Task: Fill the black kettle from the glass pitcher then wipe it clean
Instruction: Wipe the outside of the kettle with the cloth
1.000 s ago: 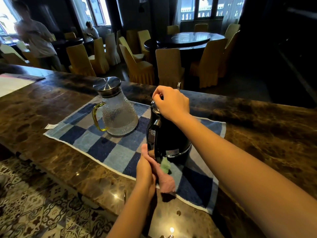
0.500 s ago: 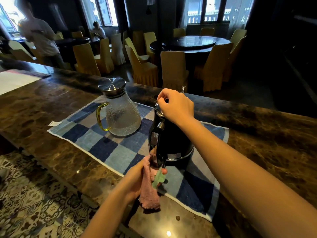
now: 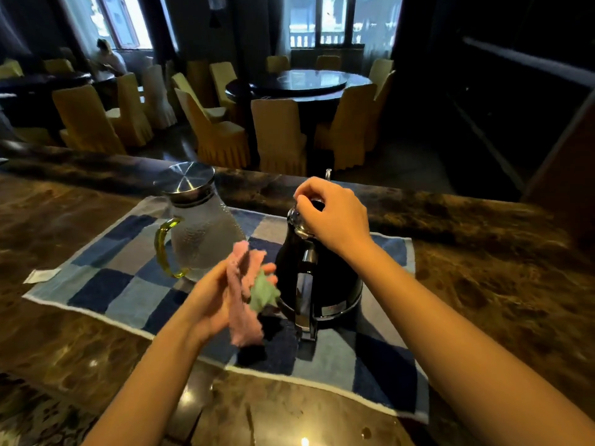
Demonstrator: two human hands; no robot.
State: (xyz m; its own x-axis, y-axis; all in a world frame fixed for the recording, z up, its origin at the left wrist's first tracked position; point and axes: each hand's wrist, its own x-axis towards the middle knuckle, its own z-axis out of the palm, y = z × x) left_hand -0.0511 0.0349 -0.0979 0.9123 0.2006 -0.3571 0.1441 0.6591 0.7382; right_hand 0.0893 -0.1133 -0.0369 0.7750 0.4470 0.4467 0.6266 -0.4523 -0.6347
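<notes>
Black kettle (image 3: 318,278) stands on the blue mat (image 3: 106,284) beside the glass pitcher (image 3: 203,233). The right hand (image 3: 331,214) grips its top. The left hand (image 3: 209,300) holds a pink cloth (image 3: 241,304) close by. It looks like wiping time: next, rub its side.

Looks like a restaurant dining hall, viewed across a long brown marble counter (image 3: 483,284). Holds a round dark table (image 3: 309,82) ringed by chairs (image 3: 277,133) in yellow skirted covers, plus a second table (image 3: 64,80) at left with a seated person (image 3: 108,57). Has tall windows (image 3: 325,20) behind.
</notes>
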